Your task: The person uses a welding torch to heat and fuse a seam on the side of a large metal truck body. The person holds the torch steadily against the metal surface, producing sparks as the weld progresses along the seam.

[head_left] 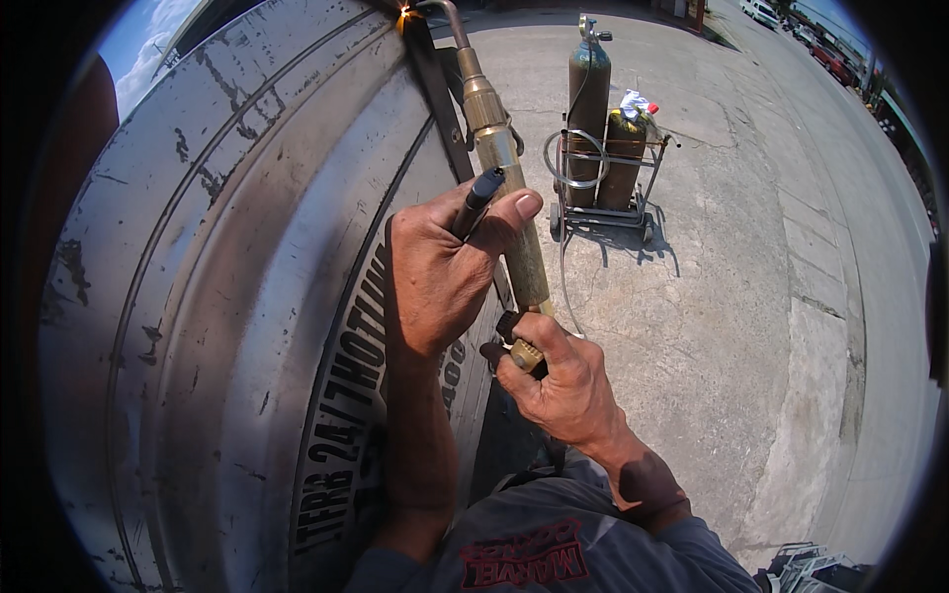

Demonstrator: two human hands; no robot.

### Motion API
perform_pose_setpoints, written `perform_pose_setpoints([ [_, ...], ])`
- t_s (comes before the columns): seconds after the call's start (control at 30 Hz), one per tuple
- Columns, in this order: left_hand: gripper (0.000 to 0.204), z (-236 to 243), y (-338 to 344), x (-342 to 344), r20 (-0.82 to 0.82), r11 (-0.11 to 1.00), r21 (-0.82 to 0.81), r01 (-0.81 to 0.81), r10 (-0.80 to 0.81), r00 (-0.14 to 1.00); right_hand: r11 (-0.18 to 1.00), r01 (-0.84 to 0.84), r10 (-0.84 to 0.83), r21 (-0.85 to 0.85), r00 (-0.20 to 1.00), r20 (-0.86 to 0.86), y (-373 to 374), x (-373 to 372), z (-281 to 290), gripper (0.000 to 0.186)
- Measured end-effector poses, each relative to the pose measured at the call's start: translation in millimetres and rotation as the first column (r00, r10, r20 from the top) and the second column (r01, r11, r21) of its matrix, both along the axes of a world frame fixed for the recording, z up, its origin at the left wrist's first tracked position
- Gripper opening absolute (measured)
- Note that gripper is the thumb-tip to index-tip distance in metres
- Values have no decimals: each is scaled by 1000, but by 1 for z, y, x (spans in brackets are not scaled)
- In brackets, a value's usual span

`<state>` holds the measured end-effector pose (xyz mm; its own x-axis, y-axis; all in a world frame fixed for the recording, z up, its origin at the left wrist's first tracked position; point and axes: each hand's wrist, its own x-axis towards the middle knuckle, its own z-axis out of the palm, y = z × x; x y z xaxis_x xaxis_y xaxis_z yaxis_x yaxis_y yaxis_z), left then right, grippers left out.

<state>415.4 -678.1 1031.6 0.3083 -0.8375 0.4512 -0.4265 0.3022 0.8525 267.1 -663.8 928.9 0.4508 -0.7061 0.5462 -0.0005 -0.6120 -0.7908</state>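
Observation:
A brass gas torch (528,257) slants upward in front of me, its bent copper-coloured tube (457,28) reaching the top edge. A small orange-yellow glow (404,12) shows at the upper end of a dark metal bar (432,84). My left hand (433,262) is closed at the torch's handle, thumb against it. Between thumb and forefinger sticks out a dark pen-like cylinder (478,201); I cannot tell what it is. Lower down, my right hand (568,390) pinches a ridged brass valve knob (525,354) at the torch's base. A black knob (507,324) sits just above.
A large scuffed, silvery ribbed metal panel (227,296) with dark lettering fills the left. On the concrete to the right stands a wheeled cart (601,219) with two gas cylinders (589,89) and a looped hose (551,163). Parked vehicles (759,12) line the far road.

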Motion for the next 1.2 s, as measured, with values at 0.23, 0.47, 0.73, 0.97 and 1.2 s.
perform_pose_setpoints([
  [0.23,33,-4,-3,3,39,1000,-1,-4,4,999,999,5,-6,39,999,48,3,1,-2,30],
  [0.47,32,-3,-2,0,28,1000,1,-12,12,1000,999,-27,25,33,999,49,0,2,-5,36],
  [0.73,35,-6,-5,2,0,1000,-9,-9,9,1000,1000,-16,15,17,998,61,-2,2,-3,34],
  [0.97,35,-6,-4,3,55,999,13,-45,44,998,999,-27,26,26,998,65,-1,2,-3,33],
  [1.2,34,-6,-5,3,51,999,3,-41,41,998,999,-28,27,26,998,61,-2,2,-3,32],
])
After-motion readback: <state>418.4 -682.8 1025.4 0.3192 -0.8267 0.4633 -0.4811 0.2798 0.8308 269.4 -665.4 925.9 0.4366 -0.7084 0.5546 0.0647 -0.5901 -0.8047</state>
